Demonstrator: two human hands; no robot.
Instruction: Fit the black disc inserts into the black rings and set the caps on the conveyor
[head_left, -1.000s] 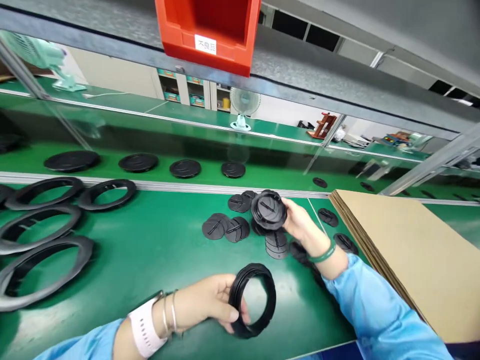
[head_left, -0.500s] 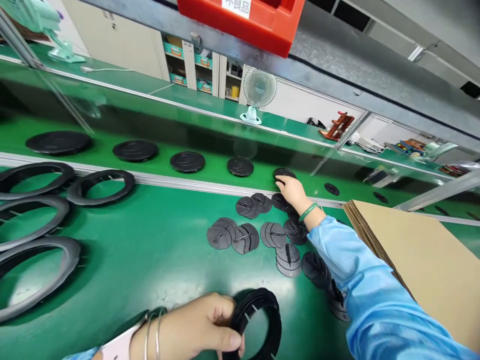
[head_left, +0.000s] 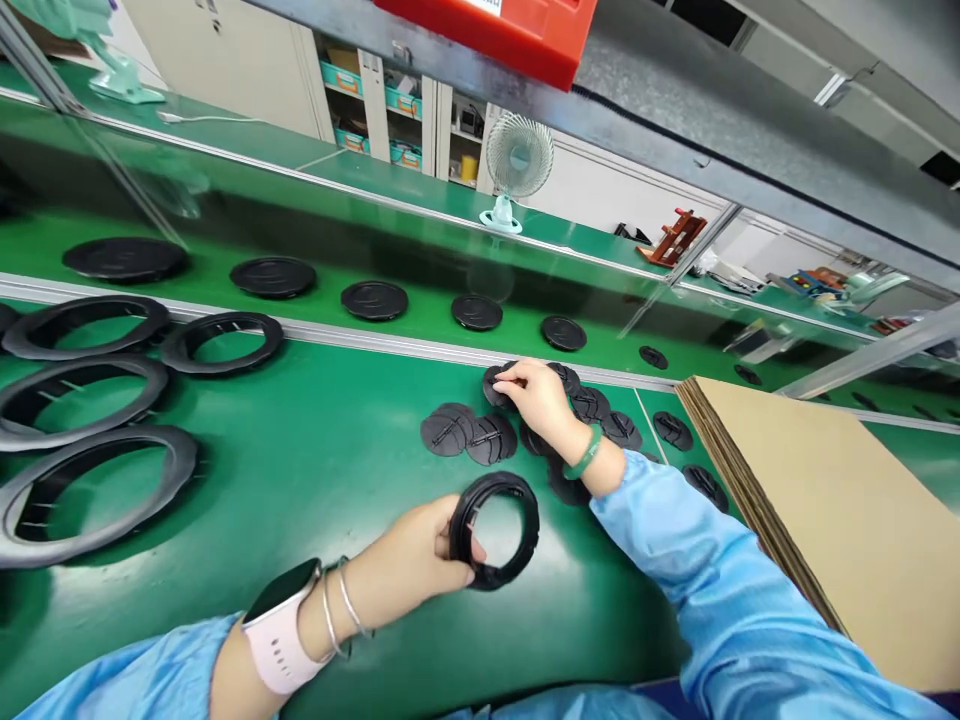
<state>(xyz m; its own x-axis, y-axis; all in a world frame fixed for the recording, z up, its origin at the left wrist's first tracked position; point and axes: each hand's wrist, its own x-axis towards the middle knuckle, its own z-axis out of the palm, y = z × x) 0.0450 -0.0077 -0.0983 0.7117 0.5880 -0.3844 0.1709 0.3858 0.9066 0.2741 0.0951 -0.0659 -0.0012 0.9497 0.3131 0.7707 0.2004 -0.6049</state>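
Gripped along its left side by my left hand (head_left: pixel 431 548), a black plastic ring (head_left: pixel 525 548) is tilted up above the green bench. My right hand (head_left: pixel 538 398) is closed in a pinch at a round black disc (head_left: pixel 491 388) on the far part of the bench. Its fingertips meet the disc's upper face. Around and under this hand lie overlapping piles of similar discs with raised bars across them, including one pile (head_left: pixel 448 430) to the left. My wrist and sleeve cover part of these piles.
Large black rings (head_left: pixel 180 460) lie on the left of the bench. Beyond the metal rail (head_left: pixel 390 345), a row of black discs (head_left: pixel 375 300) sits on a green strip. Stacked cardboard sheets (head_left: pixel 817 480) are on the right. A red bin (head_left: pixel 510 40) hangs over a metal shelf edge.
My right hand has left the disc beyond the rail, which lies there uncovered, and come back left to the disc piles. My left hand has lifted the ring farther up and forward.
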